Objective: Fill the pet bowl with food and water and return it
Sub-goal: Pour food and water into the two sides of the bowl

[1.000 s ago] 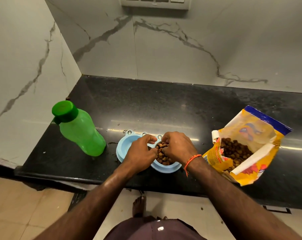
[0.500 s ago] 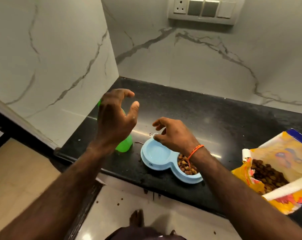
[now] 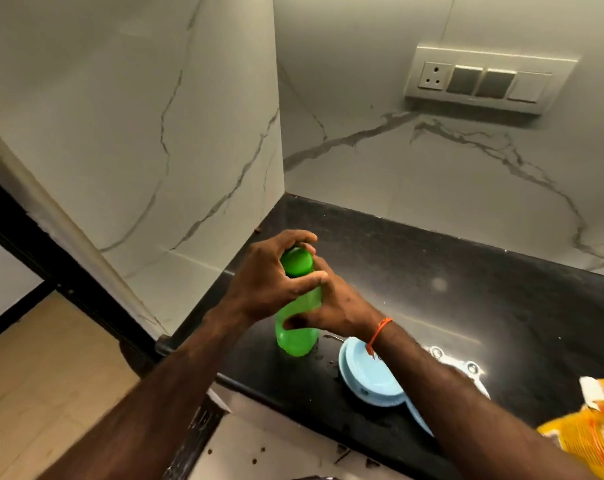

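Observation:
A green plastic bottle (image 3: 295, 336) stands upright on the black counter (image 3: 432, 289) near its left corner. My left hand (image 3: 269, 282) curls round the bottle's green cap (image 3: 296, 261) from above. My right hand (image 3: 335, 306) grips the bottle's body just under the cap. To the right of the bottle lies the light blue double pet bowl (image 3: 366, 372); its near-left cup shows no food, and my right forearm hides the other cup.
The yellow pet food bag (image 3: 591, 434) lies open at the right edge, kibble showing inside. Marble walls close the counter at the left and back. A switch panel (image 3: 480, 81) sits on the back wall. The counter's front edge drops to tan floor at the left.
Both hands left the bowl's kibble cup and went left to the green bottle. The left hand now holds the cap and the right holds the body. The view swung left and up.

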Demonstrator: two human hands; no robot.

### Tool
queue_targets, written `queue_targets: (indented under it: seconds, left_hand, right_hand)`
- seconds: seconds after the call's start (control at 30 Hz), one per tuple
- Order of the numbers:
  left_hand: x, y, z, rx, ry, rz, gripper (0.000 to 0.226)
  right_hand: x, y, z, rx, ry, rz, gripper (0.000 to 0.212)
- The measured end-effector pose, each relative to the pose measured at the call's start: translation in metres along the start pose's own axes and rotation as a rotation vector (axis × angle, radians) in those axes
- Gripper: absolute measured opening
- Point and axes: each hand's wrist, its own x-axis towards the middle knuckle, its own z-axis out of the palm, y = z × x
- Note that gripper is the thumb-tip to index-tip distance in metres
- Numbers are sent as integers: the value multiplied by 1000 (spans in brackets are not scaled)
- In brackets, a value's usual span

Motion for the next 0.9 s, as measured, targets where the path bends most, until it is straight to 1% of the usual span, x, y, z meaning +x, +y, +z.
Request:
queue_targets:
  seconds: [0.13,0.2,0.27,0.33,0.4,0.47,0.53,0.57,0.6,0.67,0.7,0.73,0.77,0.8,0.87,0.9]
  left_hand:
    - [5,10,-9,-188,-5,43,54]
    - [9,19,-11,-280,20,33,47]
    - [13,27,-11,-320,90,20,35]
    - [14,37,-7,-318,180,1,24]
    - [13,49,0,-275,279,-26,18]
    - [13,59,11,-155,423,-50,17]
    - [10,68,18,-66,529,-76,20]
    - [8,74,20,-52,531,-86,23]
    - [6,81,20,-63,479,-97,30]
    - [-1,96,15,-119,229,-135,45]
    - [-4,103,10,-122,112,-140,52]
    - [-6,109,5,-97,48,-126,56]
    - [-6,114,0,-73,35,-102,57]
    - [-4,117,-6,-63,56,-92,55]
    - [1,121,-17,-63,112,-118,51]
    - [4,123,-20,-59,115,-141,54]
  right_hand:
    - [-3,-4,-1,110,103,-34,91]
    - [-4,-13,-2,139,173,-55,86]
    - [-6,-24,-6,146,217,-76,84]
    - [-10,-34,-12,91,240,-100,79]
    - [-18,-44,-14,11,294,-134,75]
    - [-26,-54,-8,-91,403,-150,70]
    - [-34,-62,-1,-204,495,-98,65]
    - [-38,-65,-2,-237,517,-83,61]
    - [-42,-66,-5,-246,526,-91,58]
    - [-51,-68,-19,-205,534,-114,56]
    - [-55,-69,-27,-177,541,-118,58]
    - [-60,-69,-34,-157,545,-116,62]
    - [-64,-70,-40,-152,543,-110,66]
    - [-68,-71,-46,-161,534,-102,69]
    - [-76,-74,-54,-205,516,-67,74]
    - [-81,-75,-58,-237,508,-45,75]
